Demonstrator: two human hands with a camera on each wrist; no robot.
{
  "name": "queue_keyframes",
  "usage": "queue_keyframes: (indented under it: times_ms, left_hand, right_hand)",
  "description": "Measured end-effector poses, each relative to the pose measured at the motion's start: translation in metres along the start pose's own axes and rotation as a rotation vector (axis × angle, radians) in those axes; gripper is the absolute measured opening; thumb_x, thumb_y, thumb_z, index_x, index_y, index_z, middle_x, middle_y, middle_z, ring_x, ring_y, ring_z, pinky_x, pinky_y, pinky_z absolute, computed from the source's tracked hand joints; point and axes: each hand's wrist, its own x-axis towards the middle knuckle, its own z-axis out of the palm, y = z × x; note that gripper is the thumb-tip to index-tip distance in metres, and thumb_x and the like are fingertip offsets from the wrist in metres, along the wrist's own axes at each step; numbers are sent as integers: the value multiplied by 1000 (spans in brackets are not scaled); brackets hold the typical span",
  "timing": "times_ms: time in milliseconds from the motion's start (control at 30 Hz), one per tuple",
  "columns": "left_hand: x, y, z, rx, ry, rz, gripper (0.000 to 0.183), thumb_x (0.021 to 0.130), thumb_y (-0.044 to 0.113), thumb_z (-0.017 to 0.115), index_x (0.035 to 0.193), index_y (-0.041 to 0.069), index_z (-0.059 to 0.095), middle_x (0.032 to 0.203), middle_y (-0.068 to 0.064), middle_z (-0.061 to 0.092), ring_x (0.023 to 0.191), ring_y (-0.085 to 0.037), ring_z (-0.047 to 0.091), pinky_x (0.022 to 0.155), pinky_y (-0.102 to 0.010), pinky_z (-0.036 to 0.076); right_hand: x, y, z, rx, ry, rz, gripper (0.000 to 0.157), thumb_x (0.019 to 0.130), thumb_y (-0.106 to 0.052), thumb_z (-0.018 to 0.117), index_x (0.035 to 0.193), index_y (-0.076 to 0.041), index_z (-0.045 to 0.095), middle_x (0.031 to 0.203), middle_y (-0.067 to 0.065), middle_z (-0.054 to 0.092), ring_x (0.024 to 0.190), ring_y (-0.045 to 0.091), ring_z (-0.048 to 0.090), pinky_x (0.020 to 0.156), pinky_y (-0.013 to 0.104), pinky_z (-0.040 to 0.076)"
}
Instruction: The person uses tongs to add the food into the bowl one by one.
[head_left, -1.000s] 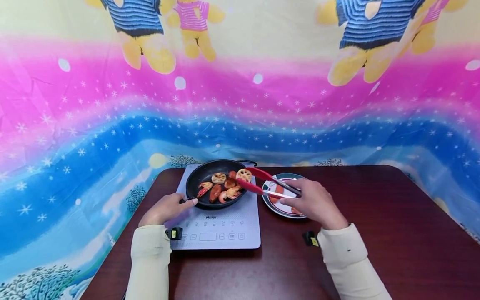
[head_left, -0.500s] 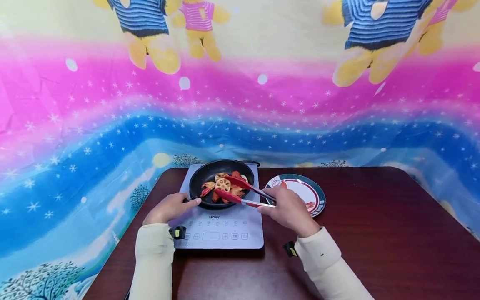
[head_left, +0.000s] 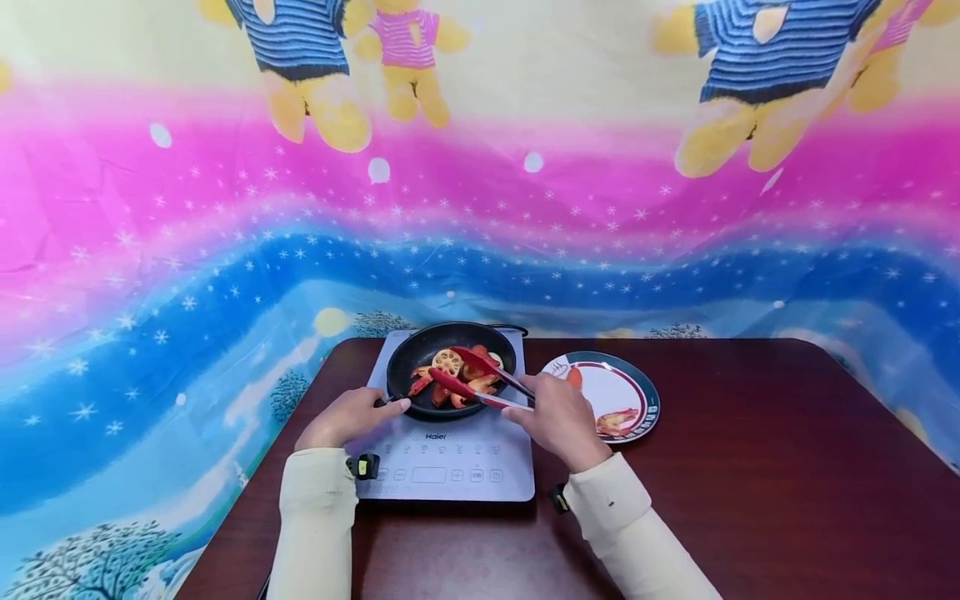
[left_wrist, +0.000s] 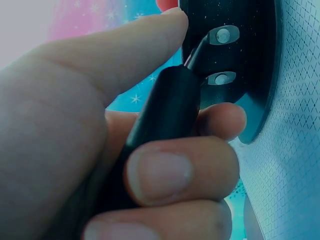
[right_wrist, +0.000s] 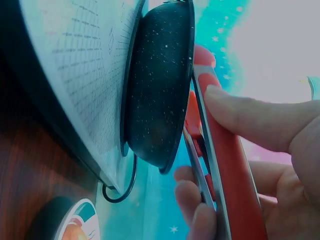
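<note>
My left hand (head_left: 348, 421) grips the black handle (left_wrist: 165, 105) of a frying pan (head_left: 411, 354), thumb stretched along toward the rim. The handle joins the pan at two rivets, seen in the left wrist view. My right hand (head_left: 558, 417) holds red-and-silver kitchen tongs (head_left: 453, 383), thumb on one arm and fingers on the other. Their red tips reach into the pan beside a browned lotus root slice (head_left: 447, 362). Around it lie red shrimp (head_left: 420, 383) and reddish sausage-like pieces (head_left: 442, 393), partly hidden by the tongs.
Beneath the pan is a white Haier induction cooktop (head_left: 480, 458), its cable looping behind. A green-rimmed plate (head_left: 600, 383) to the right bears a shrimp (head_left: 618, 421) and an orange piece (head_left: 574, 377). A printed cloth (head_left: 480, 208) hangs behind the dark wooden table (head_left: 750, 467).
My right hand has moved left, carrying a lotus root slice in the tongs from the pan's right rim to over its middle. The left hand keeps its grip on the handle.
</note>
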Motion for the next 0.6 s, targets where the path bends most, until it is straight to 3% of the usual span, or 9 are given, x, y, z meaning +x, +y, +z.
queue_keyframes:
  times_ms: [233, 600]
  left_hand:
    - [0, 1, 1, -2, 5, -17, 49, 90, 58, 56, 95, 9, 63, 78, -7, 58, 75, -20, 54, 65, -35, 43]
    - [0, 0, 1, -14, 3, -8, 49, 91, 57, 56, 90, 9, 62, 72, -7, 53, 69, -19, 52, 61, -34, 40]
  right_hand:
    - [10, -12, 10, -23, 13, 72, 61, 77, -40, 81, 129, -15, 63, 111, 10, 64, 89, 24, 59, 73, 41, 48]
    - [18, -16, 23, -42, 104, 39, 59, 80, -40, 78, 129, -11, 62, 105, 13, 63, 84, 27, 58, 75, 44, 47]
